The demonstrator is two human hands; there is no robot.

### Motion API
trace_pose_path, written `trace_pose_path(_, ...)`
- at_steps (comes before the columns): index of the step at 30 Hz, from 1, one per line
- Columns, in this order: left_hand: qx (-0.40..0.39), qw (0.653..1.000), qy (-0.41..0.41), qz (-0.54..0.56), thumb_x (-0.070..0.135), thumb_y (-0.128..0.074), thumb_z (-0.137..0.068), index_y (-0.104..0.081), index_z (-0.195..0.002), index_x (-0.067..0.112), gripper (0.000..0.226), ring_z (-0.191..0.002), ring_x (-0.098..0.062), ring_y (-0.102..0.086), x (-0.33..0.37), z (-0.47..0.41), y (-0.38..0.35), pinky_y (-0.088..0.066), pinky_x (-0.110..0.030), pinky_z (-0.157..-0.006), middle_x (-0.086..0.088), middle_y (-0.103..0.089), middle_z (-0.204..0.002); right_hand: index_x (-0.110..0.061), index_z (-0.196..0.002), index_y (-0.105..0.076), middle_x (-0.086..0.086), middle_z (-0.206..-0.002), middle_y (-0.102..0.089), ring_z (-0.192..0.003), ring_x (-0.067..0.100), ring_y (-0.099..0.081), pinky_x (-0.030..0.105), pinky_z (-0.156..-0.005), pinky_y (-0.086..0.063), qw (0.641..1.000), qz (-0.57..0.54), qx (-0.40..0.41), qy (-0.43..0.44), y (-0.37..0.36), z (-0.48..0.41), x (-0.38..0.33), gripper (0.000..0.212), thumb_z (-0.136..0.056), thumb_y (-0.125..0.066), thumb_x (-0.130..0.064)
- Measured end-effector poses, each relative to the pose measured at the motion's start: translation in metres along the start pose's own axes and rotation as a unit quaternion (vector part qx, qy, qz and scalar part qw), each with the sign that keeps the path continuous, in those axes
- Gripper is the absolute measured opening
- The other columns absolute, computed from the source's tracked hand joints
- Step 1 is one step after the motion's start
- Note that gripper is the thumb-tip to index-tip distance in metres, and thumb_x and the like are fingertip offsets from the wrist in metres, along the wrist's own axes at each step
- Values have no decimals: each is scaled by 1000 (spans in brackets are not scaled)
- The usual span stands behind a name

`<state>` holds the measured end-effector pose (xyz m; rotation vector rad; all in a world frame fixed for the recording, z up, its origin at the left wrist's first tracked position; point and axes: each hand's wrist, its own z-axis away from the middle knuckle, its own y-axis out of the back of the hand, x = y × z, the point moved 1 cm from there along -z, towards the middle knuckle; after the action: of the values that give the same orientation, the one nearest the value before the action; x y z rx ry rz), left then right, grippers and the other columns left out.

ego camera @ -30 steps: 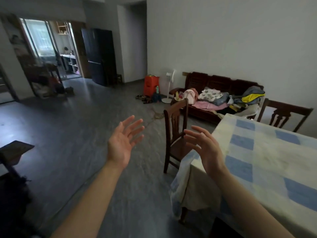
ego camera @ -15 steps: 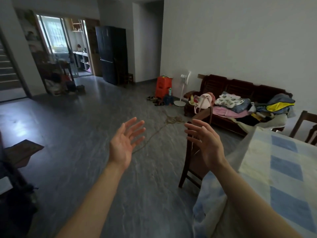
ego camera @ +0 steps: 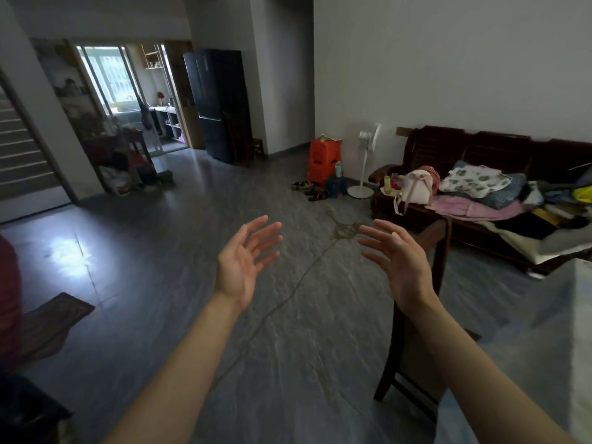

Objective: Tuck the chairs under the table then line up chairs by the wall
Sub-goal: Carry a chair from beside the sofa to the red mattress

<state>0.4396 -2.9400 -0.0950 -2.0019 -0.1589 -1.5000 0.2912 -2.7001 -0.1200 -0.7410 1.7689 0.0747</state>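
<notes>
Reaching with left grip (ego camera: 238, 270) and right grip (ego camera: 400, 267), both spread and empty, toward dark wooden chair (ego camera: 443, 248) beside pale cloth-covered table (ego camera: 579, 299); apparently not yet tucked under, wall line-up undone.

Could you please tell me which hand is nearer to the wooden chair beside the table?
Right. The right hand is raised open just in front of the wooden chair backrest; the left hand hovers over the floor, farther left.

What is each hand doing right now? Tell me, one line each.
Left hand: open, fingers spread, holding nothing.
Right hand: open, fingers spread, holding nothing, in front of the chair.
</notes>
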Motion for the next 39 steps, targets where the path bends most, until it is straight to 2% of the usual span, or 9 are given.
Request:
trace_pose_path(5,-24,1000,1,1,41,-36,-104,-66,-129,19,45,-120,-26,-68,-15,-102,-4,-47,-47,-103,-11,-71,-133,-9,-133,-62,17,-129,-71,-118,34,-68,43,-97,-56,1000,-1,4,-1,10,-99,27,42,-98,-52,-29)
trace_pose_path(10,-39,999,11,11,41,-36,-103,-68,-126,21,44,-118,-24,-69,-45,-206,3,-48,-46,-101,-10,-72,-131,-15,-130,-65,15,-130,-71,-120,34,-67,39,-94,-57,1000,14,20,-8,19,-178,71,39,-98,-53,-31)
trace_pose_path(15,-96,995,24,26,44,-39,-101,-69,-124,23,44,-121,-26,-67,-81,-316,-1,-49,-47,-102,-11,-71,-133,-19,-126,-70,17,-130,-71,-118,34,-68,41,-94,-57,995,47,82,5,32,-242,108,36,-96,-58,-34)
trace_pose_path(18,-154,986,51,40,44,-38,-102,-69,-125,23,45,-123,-27,-66,-101,-381,-15,-49,-48,-103,-11,-70,-134,-22,-125,-71,16,-130,-71,-121,36,-66,43,-96,-55,986,69,148,12,39,-275,119,37,-93,-61,-37)
trace_pose_path(23,-266,955,123,40,41,-34,-106,-66,-129,19,45,-121,-27,-66,-141,-474,-62,-45,-50,-104,-11,-71,-133,-27,-127,-72,13,-130,-72,-122,32,-67,42,-98,-54,961,101,257,31,54,-316,121,40,-91,-62,-42)
trace_pose_path(26,-321,932,166,33,40,-33,-106,-64,-131,18,45,-119,-25,-67,-168,-511,-97,-45,-49,-105,-8,-73,-131,-18,-131,-66,15,-130,-72,-120,32,-67,40,-96,-53,940,113,320,35,71,-324,123,42,-93,-58,-34)
trace_pose_path(29,-376,905,194,38,39,-32,-106,-65,-128,21,44,-116,-22,-69,-205,-540,-133,-46,-48,-103,-6,-74,-128,-8,-137,-59,22,-133,-68,-121,36,-64,48,-101,-48,910,119,392,60,98,-322,124,47,-95,-54,-27)
trace_pose_path(32,-421,878,224,35,39,-32,-106,-66,-126,22,43,-115,-22,-70,-243,-563,-174,-47,-46,-100,-6,-75,-127,-5,-138,-57,24,-132,-68,-126,44,-60,56,-108,-44,883,143,442,69,127,-322,126,40,-102,-47,-19)
trace_pose_path(39,-521,815,250,-38,40,-34,-105,-67,-122,21,42,-113,-21,-70,-318,-586,-279,-46,-46,-100,-2,-77,-121,-9,-137,-58,14,-130,-72,-124,37,-64,48,-103,-50,824,166,534,91,205,-322,139,36,-106,-42,-16)
